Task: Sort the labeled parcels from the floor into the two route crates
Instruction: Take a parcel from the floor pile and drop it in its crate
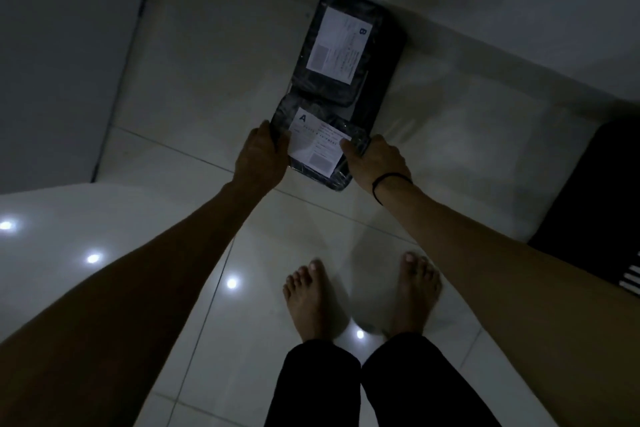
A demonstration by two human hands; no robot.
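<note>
Fingers of left hand and right hand clamp parcel A, lengthwise toward parcel B

Dim frame. Fine print on label A and label B is unreadable; only the big letters resolve. Fingertips of the left hand and right hand are hidden round the edges of the A parcel. Dark striped object, possibly a mat, is cut off by the right edge.
</note>
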